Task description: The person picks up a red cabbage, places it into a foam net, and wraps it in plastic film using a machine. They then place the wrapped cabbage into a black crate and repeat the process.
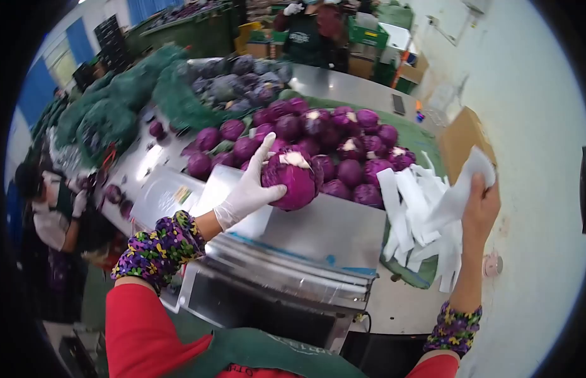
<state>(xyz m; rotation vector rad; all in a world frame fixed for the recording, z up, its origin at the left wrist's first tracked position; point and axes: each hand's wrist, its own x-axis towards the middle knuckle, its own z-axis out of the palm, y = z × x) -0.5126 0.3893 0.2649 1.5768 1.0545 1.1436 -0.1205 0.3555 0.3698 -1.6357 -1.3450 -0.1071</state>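
My left hand (250,189), in a white glove, grips a red cabbage (298,184) with fingers and thumb around its left side. The pale cut stem of the cabbage faces up. It is held above the flat metal top of a wrapping machine (343,227). On the right, my bare right hand (482,208) pinches a soft white strip (455,198), raised above a heap of similar white strips (409,217). Behind the held cabbage lies a pile of red cabbages (350,173), several with pale stem ends showing.
Green mesh sacks (126,88) and duller cabbages (236,88) lie at the back left. A clear plastic tray (164,195) sits left of the machine. A cardboard box (469,142) stands by the right wall. Co-workers stand at left (53,214) and at the back (309,38).
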